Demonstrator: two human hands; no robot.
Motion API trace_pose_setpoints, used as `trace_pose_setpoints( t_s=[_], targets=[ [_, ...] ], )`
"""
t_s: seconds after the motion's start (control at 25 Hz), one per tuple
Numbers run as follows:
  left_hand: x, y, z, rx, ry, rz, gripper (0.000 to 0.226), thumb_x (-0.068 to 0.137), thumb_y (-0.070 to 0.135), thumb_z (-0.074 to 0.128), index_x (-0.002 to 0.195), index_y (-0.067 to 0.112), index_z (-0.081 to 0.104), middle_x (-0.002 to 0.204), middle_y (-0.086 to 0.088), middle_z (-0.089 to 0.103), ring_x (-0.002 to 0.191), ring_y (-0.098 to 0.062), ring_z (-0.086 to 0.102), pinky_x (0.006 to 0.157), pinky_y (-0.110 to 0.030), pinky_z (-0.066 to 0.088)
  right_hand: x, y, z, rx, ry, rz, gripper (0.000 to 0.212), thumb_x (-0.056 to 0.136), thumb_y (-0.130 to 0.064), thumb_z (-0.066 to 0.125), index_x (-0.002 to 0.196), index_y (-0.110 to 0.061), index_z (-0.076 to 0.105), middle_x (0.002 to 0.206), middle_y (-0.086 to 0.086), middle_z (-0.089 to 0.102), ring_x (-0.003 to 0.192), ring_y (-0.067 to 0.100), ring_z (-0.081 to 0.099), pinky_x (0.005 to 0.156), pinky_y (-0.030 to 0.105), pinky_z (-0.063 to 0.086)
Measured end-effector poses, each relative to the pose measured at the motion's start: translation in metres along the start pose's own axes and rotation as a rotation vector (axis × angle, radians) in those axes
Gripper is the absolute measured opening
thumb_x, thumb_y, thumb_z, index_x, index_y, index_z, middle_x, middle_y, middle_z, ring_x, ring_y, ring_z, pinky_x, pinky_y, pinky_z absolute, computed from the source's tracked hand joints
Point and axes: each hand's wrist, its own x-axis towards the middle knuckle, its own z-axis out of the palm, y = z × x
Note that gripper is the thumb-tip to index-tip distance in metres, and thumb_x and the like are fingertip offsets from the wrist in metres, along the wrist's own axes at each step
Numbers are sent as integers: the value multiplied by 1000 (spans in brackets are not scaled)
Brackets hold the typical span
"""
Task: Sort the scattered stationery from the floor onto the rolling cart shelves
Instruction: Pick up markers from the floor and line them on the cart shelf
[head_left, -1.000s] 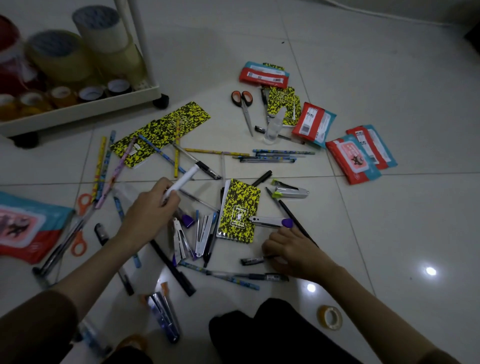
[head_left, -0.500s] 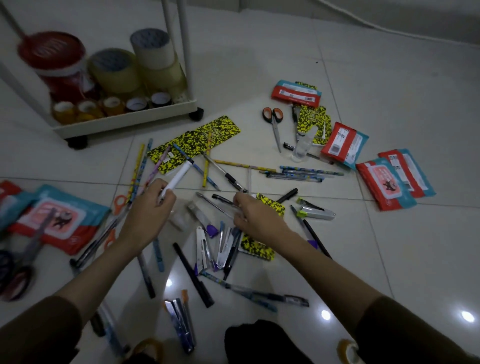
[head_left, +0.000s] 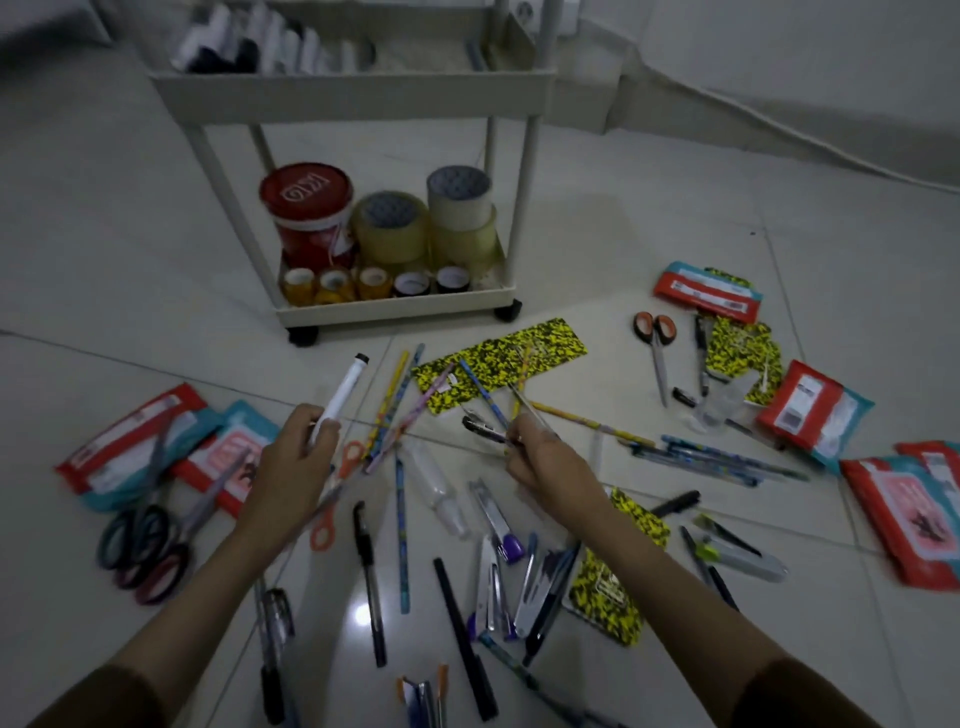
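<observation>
My left hand (head_left: 293, 462) grips a white marker (head_left: 345, 392) with a black tip, pointing up toward the rolling cart (head_left: 395, 306). My right hand (head_left: 540, 457) pinches two dark pens (head_left: 480, 428) just above the floor. Around both hands lie scattered pens and pencils (head_left: 387, 410), craft knives (head_left: 493, 514), a yellow-black notebook (head_left: 610, 587) and a long yellow-black ruler case (head_left: 498, 364). The cart's bottom shelf holds tape rolls (head_left: 389, 226) and a red tub (head_left: 309, 208); its upper shelf (head_left: 353, 88) holds blurred white and dark items.
Red and teal packets (head_left: 130, 447) and scissors (head_left: 145, 545) lie at the left. More packets (head_left: 810, 410), orange-handled scissors (head_left: 655, 353) and a stapler (head_left: 737, 556) lie at the right. A wall and cable run along the far right.
The view has tilted up, showing the whole cart. My right hand picked two pens off the pile and lifted them. My left hand kept the white marker and moved a little toward the cart.
</observation>
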Motion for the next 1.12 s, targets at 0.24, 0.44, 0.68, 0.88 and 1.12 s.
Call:
trace_pose_setpoints(
  t_s=[0.24,0.44,0.68,0.88,1.12],
  targets=[
    [53,55,-32,-283,29,178,17,100,15,35,100,16,52,64,-1,42,43,-2,34,41,-13,30,46,-66,-57,426,115,-254,12,99,-14,33,104,-18,43,73,0,43,58,7,34,58,29,29],
    [109,132,-69,-294,134,364,29,98,4,29,112,19,50,69,-3,43,49,-1,39,50,-17,34,97,-132,-122,660,143,-396,38,98,-4,37,124,-31,44,92,-15,54,67,-7,50,65,10,39],
    [166,200,-90,-77,261,585,33,98,9,34,120,28,49,96,-4,48,64,-25,46,57,-34,39,150,-186,-175,735,298,-438,50,98,-2,38,143,-22,28,94,-4,57,63,5,52,59,17,45],
    [214,225,-75,354,180,478,43,96,16,40,139,18,39,125,-15,44,105,-25,45,79,-19,33,201,-206,-217,578,398,-347,44,97,-2,39,137,-18,39,103,8,59,65,9,54,56,19,47],
    [234,218,-60,767,120,322,45,98,36,26,135,14,38,143,-17,29,132,-33,19,107,-45,18,253,-214,-203,419,370,-121,38,93,1,39,130,-6,44,120,24,56,98,34,58,87,45,49]
  ],
)
